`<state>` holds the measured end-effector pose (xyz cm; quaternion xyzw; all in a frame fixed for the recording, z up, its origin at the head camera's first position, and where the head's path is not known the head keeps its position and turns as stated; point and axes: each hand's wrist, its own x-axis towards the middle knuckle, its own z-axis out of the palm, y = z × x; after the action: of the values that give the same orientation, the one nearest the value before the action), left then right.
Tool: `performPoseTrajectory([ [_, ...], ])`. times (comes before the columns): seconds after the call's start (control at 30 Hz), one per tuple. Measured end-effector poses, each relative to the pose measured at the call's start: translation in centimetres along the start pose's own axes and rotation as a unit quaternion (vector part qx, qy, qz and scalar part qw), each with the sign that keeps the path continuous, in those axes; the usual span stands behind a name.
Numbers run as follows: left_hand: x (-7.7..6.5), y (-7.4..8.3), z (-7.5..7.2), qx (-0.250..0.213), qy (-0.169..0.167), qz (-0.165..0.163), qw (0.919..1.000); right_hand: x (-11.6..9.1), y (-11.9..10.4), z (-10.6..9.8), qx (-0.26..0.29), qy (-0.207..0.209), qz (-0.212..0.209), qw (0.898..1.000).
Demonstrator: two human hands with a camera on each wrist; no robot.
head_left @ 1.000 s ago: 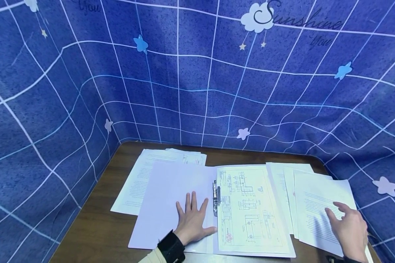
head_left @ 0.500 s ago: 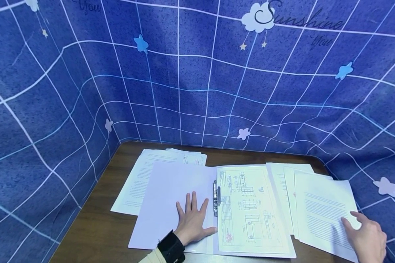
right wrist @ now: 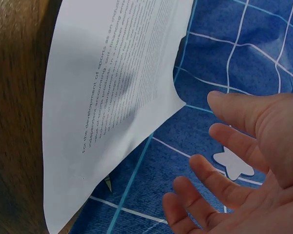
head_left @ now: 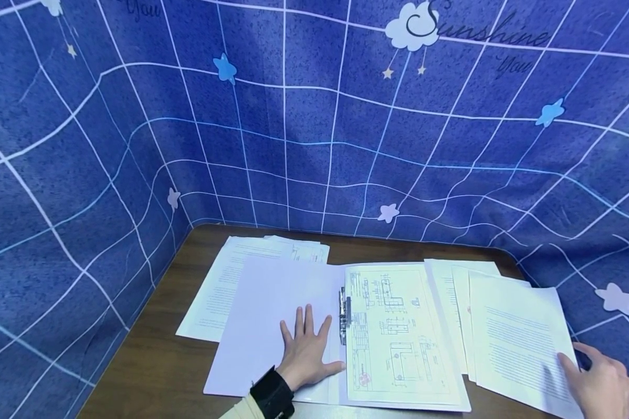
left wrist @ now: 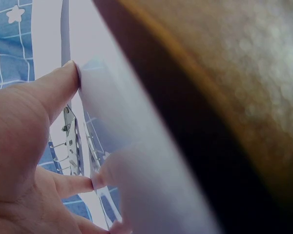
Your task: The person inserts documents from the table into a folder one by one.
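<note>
My left hand (head_left: 305,358) rests with spread fingers on the left cover of an open white folder (head_left: 272,314). In the left wrist view, the thumb and fingertips of that hand (left wrist: 19,141) touch the folder's glossy surface. A metal clip (head_left: 344,317) lies along the folder's inner spine, beside a technical drawing (head_left: 406,326) with a red stamp. My right hand (head_left: 603,384) is at the right edge of a printed text sheet (head_left: 524,343). The right wrist view has this hand (right wrist: 278,195) with fingers loosely bent, apart from the sheet's corner (right wrist: 168,102) and holding nothing.
More printed sheets (head_left: 442,291) lie partly under the folder's right side. Another paper stack (head_left: 215,297) sits beneath its left cover. The brown wooden table (head_left: 152,355) meets a blue gridded curtain (head_left: 314,116) at the back and sides.
My right hand has moved rightward, from over the printed sheet to its right edge. My left hand, the folder and the papers stay in place.
</note>
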<state>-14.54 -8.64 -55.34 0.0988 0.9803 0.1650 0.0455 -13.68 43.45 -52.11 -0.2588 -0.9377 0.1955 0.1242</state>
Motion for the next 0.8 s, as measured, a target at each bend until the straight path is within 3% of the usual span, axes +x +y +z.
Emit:
performPoseTrajectory([
  [0.2, 0.02, -0.04, 0.1, -0.002, -0.003, -0.001, 1.0, 0.13, 0.15, -0.16, 0.002, 0.005, -0.002, 1.0],
  [0.47, 0.19, -0.29, 0.6, -0.001, -0.004, -0.002, 1.0, -0.02, 0.02, -0.34, 0.005, -0.019, 0.027, 0.999],
  [0.8, 0.12, -0.06, 0.27, -0.003, -0.005, 0.002, 1.0, 0.28, 0.39, -0.37, 0.006, -0.026, 0.02, 0.999],
])
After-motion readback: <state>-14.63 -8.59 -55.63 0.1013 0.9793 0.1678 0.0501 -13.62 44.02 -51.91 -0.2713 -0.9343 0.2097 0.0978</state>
